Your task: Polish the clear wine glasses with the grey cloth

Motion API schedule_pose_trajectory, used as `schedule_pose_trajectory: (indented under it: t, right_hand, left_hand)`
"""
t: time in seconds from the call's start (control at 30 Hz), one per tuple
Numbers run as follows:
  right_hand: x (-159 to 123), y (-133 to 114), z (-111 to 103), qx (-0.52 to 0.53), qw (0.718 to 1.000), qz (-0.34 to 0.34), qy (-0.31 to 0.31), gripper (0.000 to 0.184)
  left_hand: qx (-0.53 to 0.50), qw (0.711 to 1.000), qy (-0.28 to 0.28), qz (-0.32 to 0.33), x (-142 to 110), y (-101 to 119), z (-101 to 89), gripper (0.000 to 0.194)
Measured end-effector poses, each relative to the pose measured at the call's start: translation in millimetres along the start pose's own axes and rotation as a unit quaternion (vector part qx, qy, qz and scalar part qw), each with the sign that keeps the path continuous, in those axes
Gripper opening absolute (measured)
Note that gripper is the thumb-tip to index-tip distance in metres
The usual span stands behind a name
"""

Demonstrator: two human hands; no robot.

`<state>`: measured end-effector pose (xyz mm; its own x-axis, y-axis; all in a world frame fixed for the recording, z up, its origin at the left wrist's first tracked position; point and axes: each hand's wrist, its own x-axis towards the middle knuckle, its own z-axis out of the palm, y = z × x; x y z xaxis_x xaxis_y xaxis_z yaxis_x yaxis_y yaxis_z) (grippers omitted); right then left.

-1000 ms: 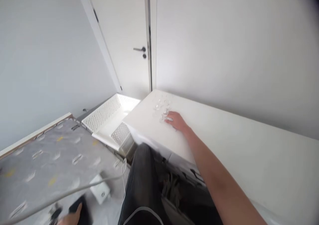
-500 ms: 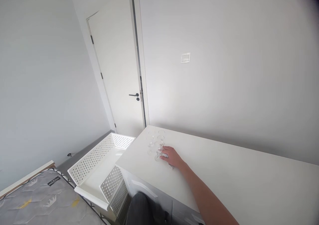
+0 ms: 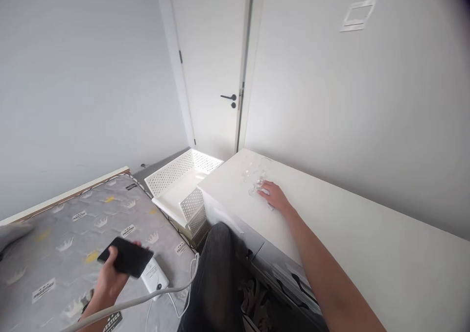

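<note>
While the white cabinet point(image 3: 374, 239) is filling the right and the patterned mattress point(image 3: 86, 231) the left, the left hand point(image 3: 111, 274), out of view half a second ago, is clasping a black phone point(image 3: 128, 257), so both hands are now showing. On the cabinet's far end the right hand point(image 3: 276, 196) is resting against faint, clear glassware point(image 3: 259, 181), half-hiding something pale; whether it is gripping, I cannot tell.

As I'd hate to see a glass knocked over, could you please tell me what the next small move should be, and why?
Probably lay the phone down on the mattress: it occupies the left hand, while the right hand is alone at the clear glasses clustered on the white cabinet. A free left hand might help steady them.
</note>
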<state>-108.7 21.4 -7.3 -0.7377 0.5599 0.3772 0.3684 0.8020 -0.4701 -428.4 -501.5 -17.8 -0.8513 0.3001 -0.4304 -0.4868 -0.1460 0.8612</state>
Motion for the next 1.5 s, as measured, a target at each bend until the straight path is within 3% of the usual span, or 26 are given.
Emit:
schedule_pose_trajectory:
  t: [0.07, 0.13, 0.27, 0.47, 0.67, 0.83, 0.93, 1.07, 1.5]
  right_hand:
    - [-1, 1, 3, -0.005, 1.0, 0.002, 0.002, 0.038]
    - [-2, 3, 7, -0.007, 1.0, 0.0, 0.003, 0.039]
    - [-2, 5, 11, 0.003, 1.0, 0.009, 0.006, 0.039]
    - [-3, 4, 11, 0.023, 0.999, 0.03, -0.011, 0.04]
    - [-4, 3, 11, 0.043, 0.998, 0.045, -0.022, 0.041]
    - [-3, 5, 13, 0.045, 0.998, 0.042, -0.017, 0.042]
    - [-2, 6, 14, 0.043, 0.998, 0.044, -0.019, 0.042]
    - [-2, 7, 14, 0.041, 0.998, 0.042, -0.017, 0.041]
    - [-2, 8, 14, 0.043, 0.998, 0.038, -0.021, 0.04]
  left_hand:
    - [-0.075, 0.997, -0.015, -0.019, 14, 12, 19.9, 0.043]
    - [-0.111, 0.993, -0.044, -0.018, 20, 28, 40.5, 0.053]
    - [-0.13, 0.984, -0.114, -0.04, 17, 57, 68.6, 0.067]
    - [-0.105, 0.977, -0.148, 0.112, -12, 78, 90.3, 0.059]
    - [-0.074, 0.972, -0.167, 0.149, -47, 91, 114.2, 0.062]
    - [-0.048, 0.974, -0.168, 0.144, -65, 94, 122.8, 0.057]
    - [-0.01, 0.972, -0.15, 0.179, -71, 92, 125.2, 0.055]
    - [0.023, 0.968, -0.119, 0.218, -74, 89, 128.8, 0.055]
    - [0.047, 0.969, -0.069, 0.233, -79, 88, 136.3, 0.055]
